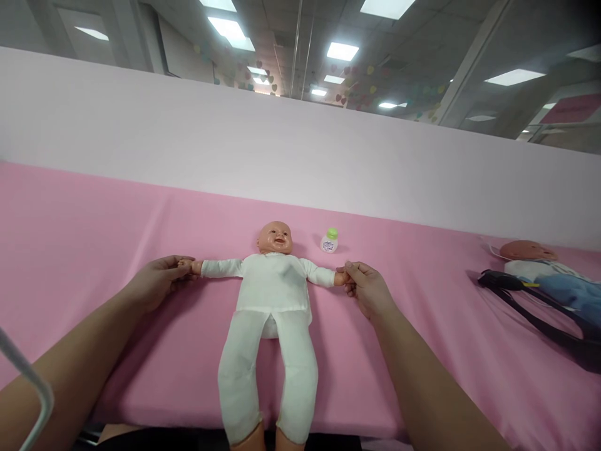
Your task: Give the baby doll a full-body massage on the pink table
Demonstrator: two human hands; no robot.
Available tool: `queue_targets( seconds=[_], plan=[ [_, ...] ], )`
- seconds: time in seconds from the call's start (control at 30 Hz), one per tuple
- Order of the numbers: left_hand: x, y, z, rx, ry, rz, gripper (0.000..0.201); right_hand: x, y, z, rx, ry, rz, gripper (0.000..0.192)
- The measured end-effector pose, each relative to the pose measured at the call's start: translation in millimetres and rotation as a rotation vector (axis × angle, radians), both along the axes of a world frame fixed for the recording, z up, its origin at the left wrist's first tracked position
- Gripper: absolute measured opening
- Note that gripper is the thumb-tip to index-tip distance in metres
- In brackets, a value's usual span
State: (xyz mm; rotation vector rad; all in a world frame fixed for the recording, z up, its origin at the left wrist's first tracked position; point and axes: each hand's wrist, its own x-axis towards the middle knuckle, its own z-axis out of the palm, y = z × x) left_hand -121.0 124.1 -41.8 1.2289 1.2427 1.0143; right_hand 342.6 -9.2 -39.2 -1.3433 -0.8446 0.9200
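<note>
**Both hands on the doll's outstretched arms**

We see the soft-bodied baby doll in a white cloth suit [275,294] lying face up in the middle of the pink fabric-covered table [94,238], its arms spread straight to either side. Its feet are cut off by the lower edge of the frame, and both of its small plastic hands are mostly hidden inside our fingers.

Our left hand [159,279] is curled closed around the doll's hand on that side, forearm stretched low over the cloth. Our right hand [366,287] pinches the doll's other hand between thumb and fingers, wrist slightly raised.

The doll's head is smooth, glossy plastic; the suit is limp and wrinkled, the legs long and loosely stuffed.

Just beyond the doll's shoulder stands a small white bottle with a green cap [329,240]; its label is too small to read. Far to the right lies a second doll in blue clothing [549,266] with dark straps [530,300] over it, partly cut off by the frame's edge. A pale matte partition [235,138] rises behind the table.
</note>
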Motion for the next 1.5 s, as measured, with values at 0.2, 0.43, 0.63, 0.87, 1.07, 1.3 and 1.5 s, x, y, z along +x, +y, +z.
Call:
queue_targets(
  seconds=[0.2, 0.43, 0.63, 0.87, 1.07, 1.3, 1.5],
  plan=[
    [-0.6, 1.8, -1.8, -0.001, 0.012, 0.002, 0.065, 6.5, 6.2, -7.6, 0.063, 0.15, 0.011, 0.042],
    [-3.3, 2.5, -3.5, 0.007, -0.004, -0.008, 0.064, 4.1, 2.1, -4.0, 0.095, 0.199, 0.114, 0.047],
    [-5.2, 3.5, -6.0, 0.032, 0.0, -0.038, 0.066, 3.9, -1.2, 0.2, 0.021, 0.004, 0.06, 0.048],
    [3.9, -2.7, 2.0, 0.036, 0.071, 0.014, 0.065, 2.8, -2.6, 3.6, -0.01, -0.135, -0.018, 0.043],
    [0.9, 2.4, -3.3, 0.0, 0.025, 0.038, 0.071, 1.4, -2.1, 4.1, -0.014, -0.041, 0.004, 0.051],
    [-4.9, 2.8, -4.7, -0.018, -0.061, 0.007, 0.076, 6.3, 3.0, -3.2, 0.08, 0.13, 0.021, 0.052],
    [-3.4, 1.2, -3.3, 0.041, 0.016, -0.038, 0.071, 4.8, 0.1, -1.7, 0.042, 0.04, 0.048, 0.049]
  ],
)
